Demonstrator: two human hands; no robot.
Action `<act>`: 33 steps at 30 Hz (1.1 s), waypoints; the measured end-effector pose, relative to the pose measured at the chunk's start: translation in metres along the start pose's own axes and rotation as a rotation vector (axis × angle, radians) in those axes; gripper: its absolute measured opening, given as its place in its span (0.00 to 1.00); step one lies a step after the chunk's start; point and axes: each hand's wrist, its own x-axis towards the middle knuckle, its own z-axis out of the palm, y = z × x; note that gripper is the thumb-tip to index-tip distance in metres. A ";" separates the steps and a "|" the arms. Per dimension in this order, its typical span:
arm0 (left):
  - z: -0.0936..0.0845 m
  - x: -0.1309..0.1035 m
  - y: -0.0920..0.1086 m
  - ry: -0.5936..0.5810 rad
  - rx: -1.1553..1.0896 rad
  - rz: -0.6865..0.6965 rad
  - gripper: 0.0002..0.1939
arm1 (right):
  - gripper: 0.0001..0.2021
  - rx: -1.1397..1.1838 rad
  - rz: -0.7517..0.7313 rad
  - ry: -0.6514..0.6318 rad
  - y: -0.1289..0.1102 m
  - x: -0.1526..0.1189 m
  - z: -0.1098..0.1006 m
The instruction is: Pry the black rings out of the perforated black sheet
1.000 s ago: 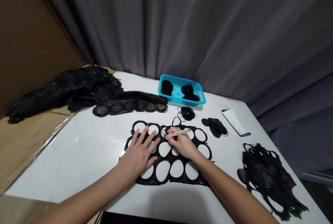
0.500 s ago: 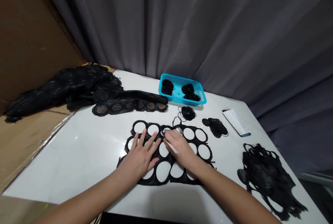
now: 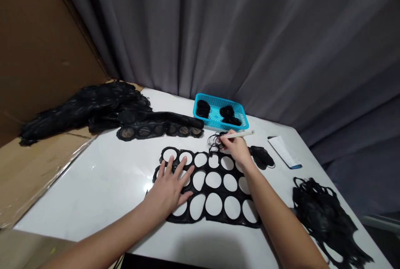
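Left hand (image 3: 171, 188) lies flat, fingers spread, pinning the punched sheet (image 3: 209, 188) at frame centre on the surface (image 3: 103, 185). Right hand (image 3: 236, 149), fingers closed round a pen (image 3: 239, 134), reaches a thread bundle (image 3: 218, 140) below the basket (image 3: 220, 113). All holes appear emptied; unpunched strips (image 3: 159, 125) remain upper left.

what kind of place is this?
Probably a small handwork or piecework station: a white glossy table, a black fabric sheet punched with oval holes, a turquoise plastic basket holding black cut-outs, grey curtain behind.
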 end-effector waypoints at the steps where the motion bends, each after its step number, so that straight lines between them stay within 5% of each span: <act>1: -0.001 0.000 -0.003 0.005 -0.006 -0.001 0.38 | 0.12 0.101 0.042 -0.082 0.000 -0.002 0.011; 6: -0.003 -0.009 -0.018 0.036 -0.059 0.010 0.31 | 0.14 0.302 0.154 -0.373 -0.005 -0.018 0.062; 10: 0.000 -0.019 -0.021 0.021 -0.140 0.008 0.29 | 0.09 0.148 0.025 -0.474 -0.008 -0.037 0.080; 33: 0.004 -0.020 -0.016 0.043 -0.097 0.012 0.29 | 0.11 -0.063 -0.110 -0.503 -0.012 -0.045 0.084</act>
